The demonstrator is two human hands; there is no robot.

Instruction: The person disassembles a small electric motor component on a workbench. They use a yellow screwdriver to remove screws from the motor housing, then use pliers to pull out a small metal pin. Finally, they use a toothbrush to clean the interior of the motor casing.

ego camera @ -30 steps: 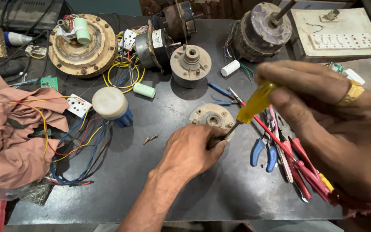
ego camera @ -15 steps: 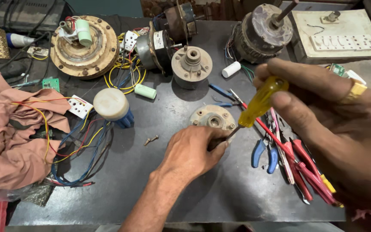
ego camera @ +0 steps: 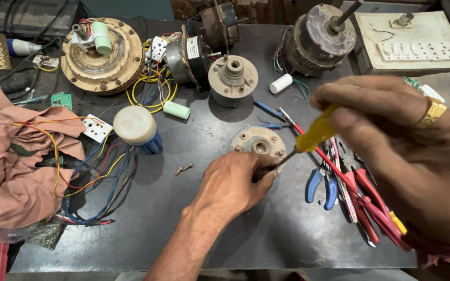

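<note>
Your right hand (ego camera: 407, 161) has its fingers clenched around the yellow-handled screwdriver (ego camera: 316, 134), held tilted so the shaft runs down and leftward to the round motor end cap (ego camera: 258, 141). That slant keeps your wrist clear of the pliers (ego camera: 323, 184) and red-handled tools (ego camera: 371, 203) lying by the tabletop's right edge. Your left hand (ego camera: 233, 184) presses palm-down against the cap's near side, fingers curled where the tip meets it, apparently to steady the part; whether they pinch anything I cannot tell. The cap sits flat near the middle of the dark tabletop (ego camera: 287, 239), towards the front edge. It is a dull, grimy beige disc with a raised hub and small holes around its rim. A loose screw (ego camera: 183, 169) lies just left of it.
</note>
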